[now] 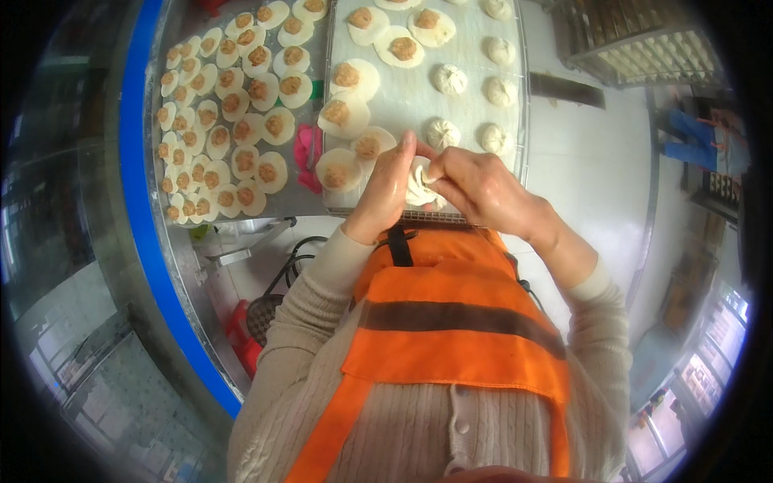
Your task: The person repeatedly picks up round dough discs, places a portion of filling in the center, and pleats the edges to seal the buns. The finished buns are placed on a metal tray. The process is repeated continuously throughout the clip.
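Observation:
Between my two hands is a bun of white dough with pleated folds, above the near edge of a lined tray. My left hand cups the bun's left side, fingers pointing away from me. At its right side, the bent fingers of my right hand pinch the dough. Pleated buns such as one pleated bun stand in the tray's right part. Flat dough rounds topped with brown filling, among them a filled wrapper, lie along its left side.
A metal table on the left carries many filled wrappers. A pink cloth lies beside the tray. A blue edge strip borders the table. At upper right stands a rack; another person is at far right.

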`<move>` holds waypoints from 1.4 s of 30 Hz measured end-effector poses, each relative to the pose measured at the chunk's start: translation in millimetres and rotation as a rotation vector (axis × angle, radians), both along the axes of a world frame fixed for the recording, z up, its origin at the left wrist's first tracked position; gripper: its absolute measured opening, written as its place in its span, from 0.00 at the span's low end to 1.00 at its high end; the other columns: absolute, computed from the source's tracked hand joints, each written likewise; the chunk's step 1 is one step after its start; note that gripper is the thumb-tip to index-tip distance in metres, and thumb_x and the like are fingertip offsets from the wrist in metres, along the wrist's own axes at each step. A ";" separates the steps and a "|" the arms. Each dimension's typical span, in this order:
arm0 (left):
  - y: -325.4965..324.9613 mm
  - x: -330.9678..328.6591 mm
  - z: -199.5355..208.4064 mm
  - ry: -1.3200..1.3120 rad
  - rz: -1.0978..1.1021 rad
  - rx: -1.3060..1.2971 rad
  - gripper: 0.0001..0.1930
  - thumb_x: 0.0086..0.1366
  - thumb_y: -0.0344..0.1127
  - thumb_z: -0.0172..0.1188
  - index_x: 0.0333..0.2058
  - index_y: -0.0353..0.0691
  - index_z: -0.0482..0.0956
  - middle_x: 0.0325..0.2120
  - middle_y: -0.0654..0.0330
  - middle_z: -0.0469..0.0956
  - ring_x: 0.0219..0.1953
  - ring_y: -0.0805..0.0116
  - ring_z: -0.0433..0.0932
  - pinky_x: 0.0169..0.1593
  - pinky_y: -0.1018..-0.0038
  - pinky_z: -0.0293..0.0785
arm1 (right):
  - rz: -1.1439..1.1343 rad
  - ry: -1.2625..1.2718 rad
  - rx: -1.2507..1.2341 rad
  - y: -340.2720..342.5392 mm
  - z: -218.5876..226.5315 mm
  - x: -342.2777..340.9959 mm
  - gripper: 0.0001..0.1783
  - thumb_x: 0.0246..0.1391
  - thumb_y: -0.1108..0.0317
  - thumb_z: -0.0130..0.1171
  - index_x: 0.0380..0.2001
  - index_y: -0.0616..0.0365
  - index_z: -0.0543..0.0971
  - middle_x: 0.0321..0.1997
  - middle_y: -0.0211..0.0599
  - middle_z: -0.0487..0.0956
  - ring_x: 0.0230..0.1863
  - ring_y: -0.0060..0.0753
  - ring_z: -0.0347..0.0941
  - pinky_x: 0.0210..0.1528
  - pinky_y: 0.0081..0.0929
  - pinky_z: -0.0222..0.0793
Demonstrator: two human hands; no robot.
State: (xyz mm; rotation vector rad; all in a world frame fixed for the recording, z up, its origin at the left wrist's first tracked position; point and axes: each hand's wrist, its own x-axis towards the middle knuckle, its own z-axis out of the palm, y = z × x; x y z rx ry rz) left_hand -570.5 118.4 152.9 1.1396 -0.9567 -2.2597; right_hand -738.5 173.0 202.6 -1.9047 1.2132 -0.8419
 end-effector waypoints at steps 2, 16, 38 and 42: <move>-2.5 0.7 -3.0 0.045 -0.016 -0.061 0.33 0.74 0.62 0.37 0.39 0.33 0.76 0.28 0.59 0.78 0.25 0.72 0.79 0.22 0.79 0.77 | -0.054 -0.007 0.047 -0.8 -0.7 -0.6 0.10 0.54 0.79 0.55 0.41 0.64 0.74 0.38 0.52 0.77 0.34 0.56 0.75 0.36 0.41 0.72; 5.6 -18.3 -21.0 0.046 0.125 0.128 0.31 0.75 0.59 0.39 0.30 0.35 0.74 0.25 0.59 0.76 0.27 0.71 0.76 0.29 0.74 0.74 | 0.024 0.207 -0.158 4.0 -13.5 -5.4 0.14 0.56 0.72 0.63 0.44 0.65 0.74 0.32 0.45 0.76 0.30 0.43 0.76 0.32 0.32 0.73; 6.8 -49.9 -35.4 -0.005 0.334 0.126 0.30 0.75 0.58 0.38 0.32 0.35 0.75 0.26 0.60 0.75 0.27 0.71 0.75 0.32 0.75 0.75 | -0.192 0.166 -0.185 3.8 -30.4 -16.7 0.08 0.54 0.78 0.62 0.38 0.65 0.77 0.30 0.43 0.76 0.30 0.44 0.76 0.29 0.34 0.72; 0.6 -53.8 -34.8 -0.034 0.252 0.218 0.29 0.74 0.61 0.39 0.41 0.36 0.72 0.31 0.59 0.76 0.28 0.69 0.77 0.30 0.74 0.76 | -0.213 0.141 -0.127 -8.5 -27.7 -25.7 0.18 0.50 0.74 0.66 0.45 0.65 0.75 0.40 0.46 0.78 0.39 0.48 0.78 0.39 0.36 0.75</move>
